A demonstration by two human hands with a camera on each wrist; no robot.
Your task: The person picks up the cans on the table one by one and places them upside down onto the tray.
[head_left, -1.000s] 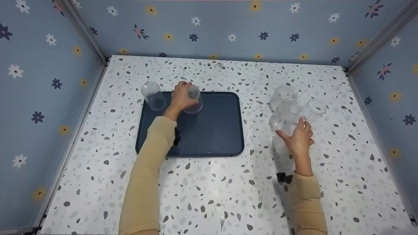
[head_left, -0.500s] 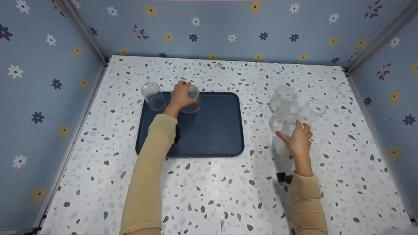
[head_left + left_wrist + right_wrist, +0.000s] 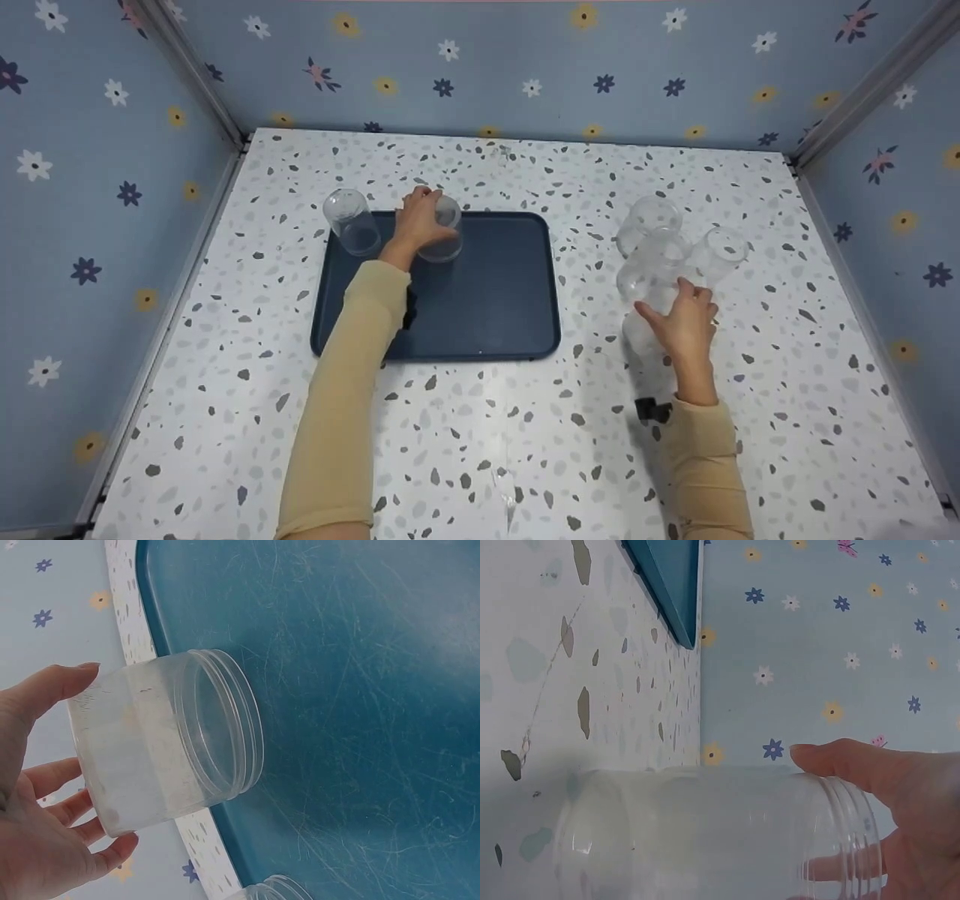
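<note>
Your left hand (image 3: 418, 221) has its thumb and fingers clamped on the base end of an upside-down clear jar (image 3: 146, 746), its threaded rim facing down over the far left part of the blue tray (image 3: 495, 300); a second clear jar (image 3: 352, 223) stands inverted just left of it. On the right of the speckled table (image 3: 480, 427), your right hand (image 3: 686, 326) curls thumb and fingers round the rim end of an upright jar (image 3: 697, 832), near three more clear jars (image 3: 651, 217) on its far side

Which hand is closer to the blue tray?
Left. The left hand is above the blue tray, near its far edge; the right hand is off beyond the tray's right side.
</note>
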